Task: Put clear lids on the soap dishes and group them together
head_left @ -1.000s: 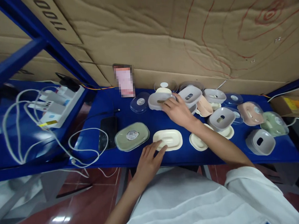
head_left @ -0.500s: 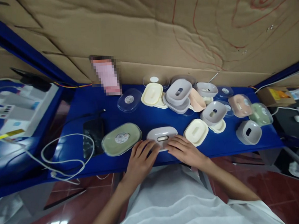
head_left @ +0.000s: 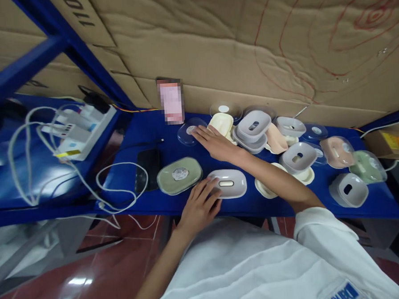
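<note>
A pale grey soap dish (head_left: 237,190) with an oval slot lies near the table's front edge. My left hand (head_left: 200,205) is at its left end, fingers bent over the rim and thumb by the near side. My right hand (head_left: 217,144) stretches across to the back, palm down, fingers extended. Its fingertips are over or on a clear oval lid (head_left: 188,139) with a round label; contact cannot be made out. Left of the grey dish sits a green one (head_left: 169,183) under a clear labelled lid. Cream dishes (head_left: 222,121) lie beside my right hand.
Stacked grey dishes (head_left: 254,122), a peach piece (head_left: 276,138) and more grey boxes (head_left: 350,189) spread to the right. A black phone-like slab (head_left: 148,167) and looped white cable (head_left: 115,165) lie left. Behind stands a cardboard wall (head_left: 194,42).
My right hand has left the grey dish and reached back left to the clear lid. My left hand has stayed at the dish's left end. The view has shifted left.
</note>
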Demonstrator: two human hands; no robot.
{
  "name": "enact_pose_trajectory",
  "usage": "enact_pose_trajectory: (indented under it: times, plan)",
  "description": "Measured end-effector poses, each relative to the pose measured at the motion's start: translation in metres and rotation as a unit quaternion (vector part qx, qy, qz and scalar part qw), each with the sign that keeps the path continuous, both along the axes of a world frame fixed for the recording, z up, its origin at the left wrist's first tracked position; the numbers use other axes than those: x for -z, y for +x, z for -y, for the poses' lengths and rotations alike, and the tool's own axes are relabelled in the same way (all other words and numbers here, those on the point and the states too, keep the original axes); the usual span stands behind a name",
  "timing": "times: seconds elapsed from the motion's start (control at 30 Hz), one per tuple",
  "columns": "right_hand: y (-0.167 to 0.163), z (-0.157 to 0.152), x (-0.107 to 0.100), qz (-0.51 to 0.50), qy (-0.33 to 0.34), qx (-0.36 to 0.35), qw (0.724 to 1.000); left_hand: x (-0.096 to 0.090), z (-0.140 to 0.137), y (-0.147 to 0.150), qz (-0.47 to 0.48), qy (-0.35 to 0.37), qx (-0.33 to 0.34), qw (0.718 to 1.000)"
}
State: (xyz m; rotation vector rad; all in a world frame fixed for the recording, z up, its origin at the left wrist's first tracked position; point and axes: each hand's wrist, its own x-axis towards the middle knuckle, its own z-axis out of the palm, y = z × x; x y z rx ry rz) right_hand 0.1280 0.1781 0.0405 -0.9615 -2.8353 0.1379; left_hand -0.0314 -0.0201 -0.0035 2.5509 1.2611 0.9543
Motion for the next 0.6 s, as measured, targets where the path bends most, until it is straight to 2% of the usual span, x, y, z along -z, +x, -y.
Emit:
enact_pose_trajectory:
  times: [0.17,0.37,0.47,0.6]
  plan:
    - [-0.021,-0.021,0.009,0.012,0.017,-0.062,0.998,0.000,0.001,-0.001,0.006,-0.009,0.006,1.000]
    - [-0.021,-0.035,-0.003,0.045,-0.030,-0.082,0.995,0.000,0.001,-0.003,0.019,-0.011,0.016,1.000]
    - [-0.016,-0.028,-0.010,0.044,-0.029,-0.061,0.997,0.001,0.001,-0.003,0.027,-0.015,0.015,0.999]
    - [0.003,0.002,-0.019,0.024,-0.035,-0.034,0.999,0.003,0.002,-0.002,0.023,-0.016,0.013,1.000]
